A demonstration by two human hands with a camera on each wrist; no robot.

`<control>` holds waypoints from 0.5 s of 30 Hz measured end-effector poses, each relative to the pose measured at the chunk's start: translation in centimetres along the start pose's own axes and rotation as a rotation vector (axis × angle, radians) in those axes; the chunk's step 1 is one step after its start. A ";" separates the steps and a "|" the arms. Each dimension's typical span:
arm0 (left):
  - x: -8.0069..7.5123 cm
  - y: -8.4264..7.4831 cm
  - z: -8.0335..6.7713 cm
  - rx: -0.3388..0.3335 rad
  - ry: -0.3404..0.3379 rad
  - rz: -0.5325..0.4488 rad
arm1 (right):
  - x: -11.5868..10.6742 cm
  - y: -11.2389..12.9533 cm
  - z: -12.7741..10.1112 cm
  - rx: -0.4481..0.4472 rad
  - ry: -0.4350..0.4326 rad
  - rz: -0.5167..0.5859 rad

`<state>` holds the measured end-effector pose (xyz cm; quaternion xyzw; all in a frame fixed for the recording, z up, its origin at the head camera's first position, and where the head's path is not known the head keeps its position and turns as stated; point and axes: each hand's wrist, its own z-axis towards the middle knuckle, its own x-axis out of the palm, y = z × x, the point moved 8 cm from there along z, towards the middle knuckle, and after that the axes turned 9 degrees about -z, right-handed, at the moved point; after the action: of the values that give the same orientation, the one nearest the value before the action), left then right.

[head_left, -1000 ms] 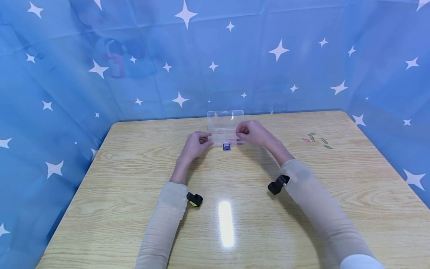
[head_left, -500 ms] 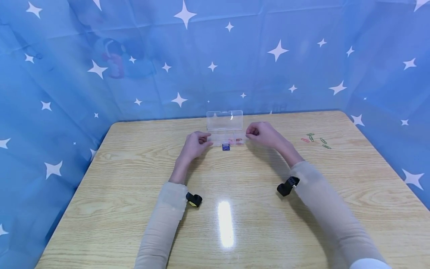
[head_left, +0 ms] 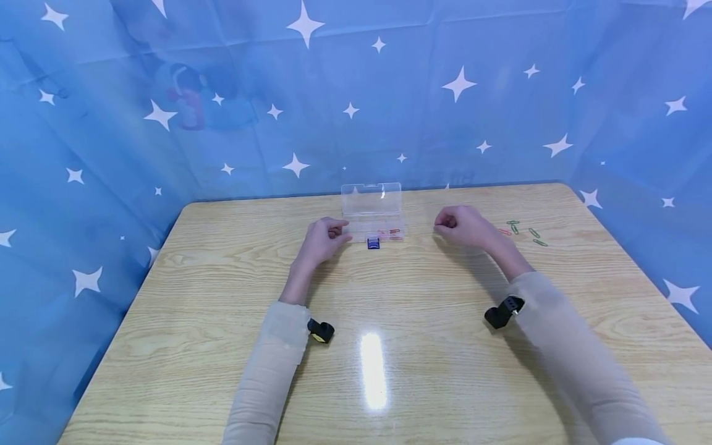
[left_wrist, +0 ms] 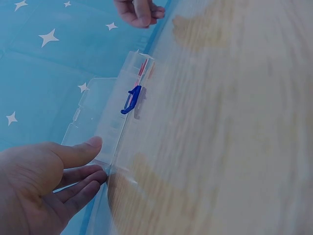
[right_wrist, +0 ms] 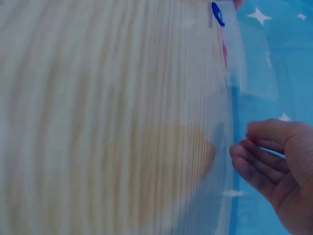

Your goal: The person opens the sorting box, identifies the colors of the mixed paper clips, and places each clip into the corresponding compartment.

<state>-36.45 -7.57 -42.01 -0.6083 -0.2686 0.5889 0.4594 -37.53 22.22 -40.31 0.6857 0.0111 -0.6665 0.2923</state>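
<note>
At far centre, left hand gripped light-looking, stiff clear box by left end, likely best hold; right hand narrow, apparently empty

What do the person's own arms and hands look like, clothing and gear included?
The left hand and right hand are ungloved. The left sleeve and right sleeve are long, creased and beige. A small black left wrist camera shows a yellow patch; the black right wrist camera shows none.
</note>
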 end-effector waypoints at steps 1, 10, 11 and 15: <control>0.0 0.0 0.0 -0.002 -0.001 0.002 | -0.1 -0.3 -0.2 0.003 0.002 0.000; 0.0 0.0 0.0 -0.002 -0.001 0.014 | -1.1 -2.6 -2.2 0.025 -0.002 -0.026; 0.0 0.0 0.0 -0.002 -0.001 0.014 | -1.2 -2.8 -2.3 0.027 -0.007 -0.031; 0.0 0.0 0.0 -0.003 -0.004 0.013 | -1.7 -3.8 -3.0 0.043 -0.021 -0.050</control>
<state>-36.42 -7.58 -42.05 -0.6094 -0.2666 0.5927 0.4542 -36.56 27.27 -40.45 0.6843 0.0106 -0.6809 0.2606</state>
